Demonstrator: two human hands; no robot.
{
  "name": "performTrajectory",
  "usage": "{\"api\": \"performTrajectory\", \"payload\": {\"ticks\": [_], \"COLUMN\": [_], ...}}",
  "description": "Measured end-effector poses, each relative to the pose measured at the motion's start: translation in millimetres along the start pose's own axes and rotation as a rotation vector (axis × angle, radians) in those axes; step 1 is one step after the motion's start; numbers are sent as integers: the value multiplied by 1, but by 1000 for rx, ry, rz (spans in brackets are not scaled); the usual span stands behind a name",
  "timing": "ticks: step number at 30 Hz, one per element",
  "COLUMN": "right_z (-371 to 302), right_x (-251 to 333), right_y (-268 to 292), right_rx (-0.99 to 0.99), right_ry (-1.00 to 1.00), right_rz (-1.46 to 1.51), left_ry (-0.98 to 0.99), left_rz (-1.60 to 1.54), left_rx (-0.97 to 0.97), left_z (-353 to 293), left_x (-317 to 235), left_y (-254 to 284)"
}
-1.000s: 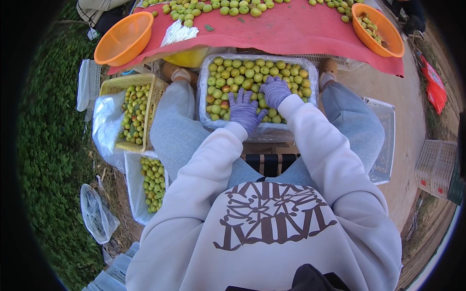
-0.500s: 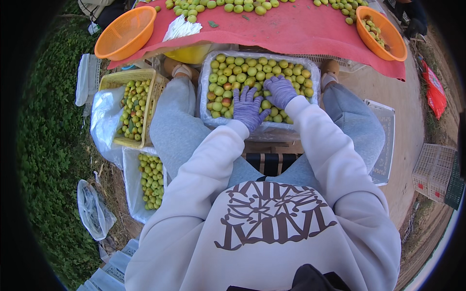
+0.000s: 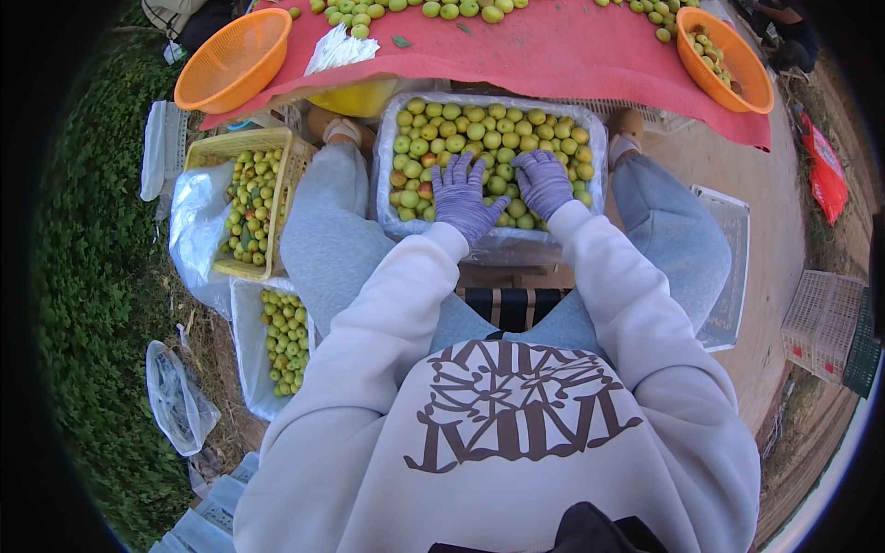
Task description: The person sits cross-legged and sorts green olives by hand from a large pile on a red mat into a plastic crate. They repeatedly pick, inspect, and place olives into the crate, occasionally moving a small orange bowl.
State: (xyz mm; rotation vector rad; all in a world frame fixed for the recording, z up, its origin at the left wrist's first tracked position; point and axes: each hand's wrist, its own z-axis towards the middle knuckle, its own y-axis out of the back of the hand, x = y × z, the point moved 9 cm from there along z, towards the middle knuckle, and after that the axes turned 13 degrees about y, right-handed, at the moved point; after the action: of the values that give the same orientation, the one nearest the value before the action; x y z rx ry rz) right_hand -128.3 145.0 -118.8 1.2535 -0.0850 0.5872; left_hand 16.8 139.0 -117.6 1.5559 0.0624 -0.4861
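Note:
Between my knees stands a crate (image 3: 383, 180) lined with clear plastic, filled with round yellow-green fruits (image 3: 466, 124), some tinged red; they look like jujubes or small plums. Both hands wear purple-grey gloves. My left hand (image 3: 466, 201) lies palm down on the fruits at the crate's near side, fingers apart and pointing away from me. Beside it on the right, my right hand (image 3: 544, 182) rests on the same layer, its fingers stretched and slightly bent. Neither hand visibly grips a fruit; what lies under the palms is hidden.
Ahead is a red-covered table (image 3: 516, 64) with loose fruits, an empty orange basket (image 3: 235, 60) and another orange basket (image 3: 751, 69) holding fruits. At left stand a yellow crate (image 3: 272, 263) and a lined white crate (image 3: 244, 341), both with fruits. A white crate (image 3: 728, 276) lies at right.
My left hand has moved slightly left over the fruits. My right hand has drawn a little toward me and right, so the gap between the hands is wider.

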Motion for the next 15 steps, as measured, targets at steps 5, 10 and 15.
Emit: {"api": "performTrajectory", "payload": {"ticks": [5, 10, 15], "right_z": [-10, -14, -13], "right_x": [3, 1, 4], "right_y": [10, 7, 3], "right_rx": [-101, -35, 37], "right_ry": [-119, -251, -266], "right_rz": [-50, -111, -191], "left_ry": [40, -16, -51], "left_rz": [12, 27, -61], "left_rx": [-6, 64, 15], "left_z": [2, 0, -1], "left_x": [8, -4, -9], "left_y": [9, 4, 7]}}
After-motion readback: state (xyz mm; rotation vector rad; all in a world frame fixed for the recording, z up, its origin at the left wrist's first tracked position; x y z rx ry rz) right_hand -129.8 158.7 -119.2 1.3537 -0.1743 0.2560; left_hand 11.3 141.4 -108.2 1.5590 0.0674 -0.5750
